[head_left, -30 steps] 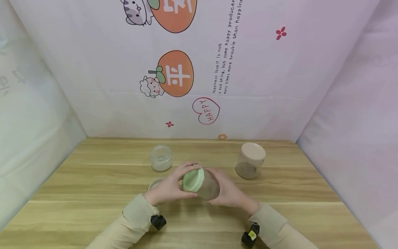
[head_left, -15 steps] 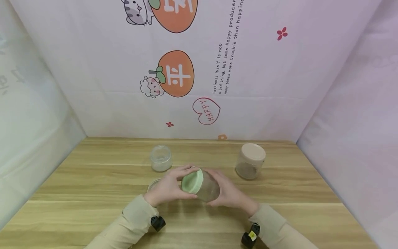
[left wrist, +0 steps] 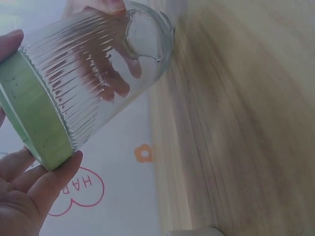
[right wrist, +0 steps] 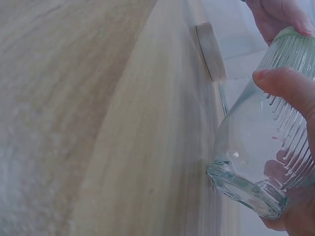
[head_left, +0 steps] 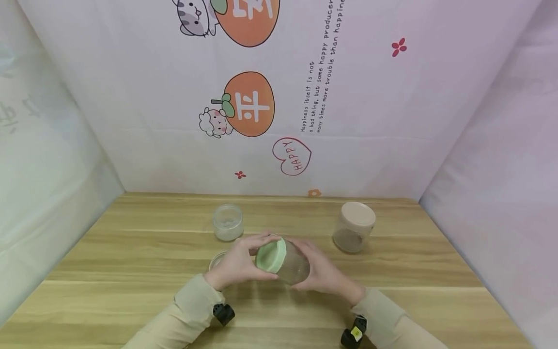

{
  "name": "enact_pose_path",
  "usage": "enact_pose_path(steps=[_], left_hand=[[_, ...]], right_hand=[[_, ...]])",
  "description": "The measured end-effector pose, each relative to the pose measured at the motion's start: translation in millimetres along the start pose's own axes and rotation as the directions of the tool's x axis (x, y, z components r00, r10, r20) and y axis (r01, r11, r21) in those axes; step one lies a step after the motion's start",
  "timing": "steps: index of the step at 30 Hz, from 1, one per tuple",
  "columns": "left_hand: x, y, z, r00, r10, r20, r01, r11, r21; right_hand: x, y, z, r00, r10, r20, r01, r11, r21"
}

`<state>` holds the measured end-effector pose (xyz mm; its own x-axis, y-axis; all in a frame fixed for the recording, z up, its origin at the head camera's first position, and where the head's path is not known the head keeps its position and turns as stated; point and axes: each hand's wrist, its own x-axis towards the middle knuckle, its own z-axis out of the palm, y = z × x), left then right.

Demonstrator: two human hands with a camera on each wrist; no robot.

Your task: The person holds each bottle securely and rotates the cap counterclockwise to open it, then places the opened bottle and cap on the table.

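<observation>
A clear ribbed glass jar (head_left: 295,264) with a pale green lid (head_left: 270,257) is held tilted on its side above the table, lid to the left. My left hand (head_left: 233,265) grips the lid by its rim, thumb on one side and fingers on the other. From the right, my right hand (head_left: 324,272) curls round the glass body. Through the clear wall, the left wrist view shows the fingers behind the jar (left wrist: 103,64). The lid (left wrist: 37,115) sits on the jar's mouth there, and the thick glass base is close to the tabletop.
A glass jar with a beige lid (head_left: 354,228) stands upright at the back right of the wooden table (head_left: 131,242). At the back left is a small clear glass jar (head_left: 227,223). Another glass rim (head_left: 215,260) shows partly behind my left hand. White printed cloth walls surround the table.
Both hands keep their hold on the jar and lid. The lid end has dipped slightly, and the head view has shifted a little. The other jars stay put.
</observation>
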<state>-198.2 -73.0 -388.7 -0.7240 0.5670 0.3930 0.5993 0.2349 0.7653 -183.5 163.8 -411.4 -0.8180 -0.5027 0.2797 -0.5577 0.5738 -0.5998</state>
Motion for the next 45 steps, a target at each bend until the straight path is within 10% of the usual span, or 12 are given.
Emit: enact_pose_path(steps=[45], left_hand=[[-3.2,6.0,-1.7,0.996,-0.094,-0.003,0.094,0.995,-0.017]], right_hand=[[-4.3,-6.5,5.7,0.999,-0.023,-0.045,0.023,1.0,0.008]])
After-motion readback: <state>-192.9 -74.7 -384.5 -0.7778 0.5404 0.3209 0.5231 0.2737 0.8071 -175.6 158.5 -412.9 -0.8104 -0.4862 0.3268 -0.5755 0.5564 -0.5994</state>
